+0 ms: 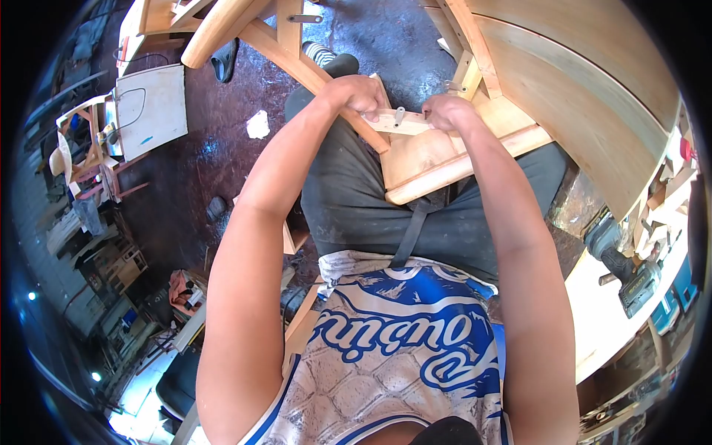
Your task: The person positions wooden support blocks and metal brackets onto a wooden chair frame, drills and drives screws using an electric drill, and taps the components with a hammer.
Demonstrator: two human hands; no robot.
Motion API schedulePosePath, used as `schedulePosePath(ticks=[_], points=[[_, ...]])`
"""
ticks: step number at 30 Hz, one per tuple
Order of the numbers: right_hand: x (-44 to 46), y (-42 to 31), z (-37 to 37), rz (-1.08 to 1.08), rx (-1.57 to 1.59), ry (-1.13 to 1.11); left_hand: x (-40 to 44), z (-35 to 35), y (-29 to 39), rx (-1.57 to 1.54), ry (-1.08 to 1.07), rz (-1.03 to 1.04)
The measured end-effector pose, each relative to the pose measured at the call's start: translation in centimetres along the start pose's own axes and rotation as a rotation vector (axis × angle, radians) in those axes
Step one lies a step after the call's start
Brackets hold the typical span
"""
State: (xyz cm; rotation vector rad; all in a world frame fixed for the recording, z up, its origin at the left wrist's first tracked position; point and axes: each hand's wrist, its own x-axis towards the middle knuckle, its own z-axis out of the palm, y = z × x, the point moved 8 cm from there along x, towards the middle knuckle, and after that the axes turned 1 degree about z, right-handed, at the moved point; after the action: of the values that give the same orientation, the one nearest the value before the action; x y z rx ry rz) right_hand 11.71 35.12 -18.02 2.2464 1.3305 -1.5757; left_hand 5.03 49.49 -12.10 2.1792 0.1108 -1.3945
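Observation:
Across my lap lies a wooden chair-like frame with a flat panel and a rounded front rail. A short wooden crosspiece runs between my hands, with a small metal plate on its middle. My left hand is closed at the crosspiece's left end, beside a long wooden leg. At its right end, my right hand is closed with the fingers curled. The fingertips of both hands are partly hidden. Another metal bracket sits just beyond my right hand.
A large curved wooden panel rises on the right. A cordless drill lies on a pale surface at the lower right. More wooden framing stands upper left, near a black slipper and a white scrap on the floor.

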Motion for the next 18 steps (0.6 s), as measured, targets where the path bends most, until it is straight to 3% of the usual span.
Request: schedulePosePath(ticks=[18], points=[[-1.0,-0.2,-0.2,0.040,0.007,-0.031,-0.9,-0.2,0.9,0.008,0.002,-0.027]])
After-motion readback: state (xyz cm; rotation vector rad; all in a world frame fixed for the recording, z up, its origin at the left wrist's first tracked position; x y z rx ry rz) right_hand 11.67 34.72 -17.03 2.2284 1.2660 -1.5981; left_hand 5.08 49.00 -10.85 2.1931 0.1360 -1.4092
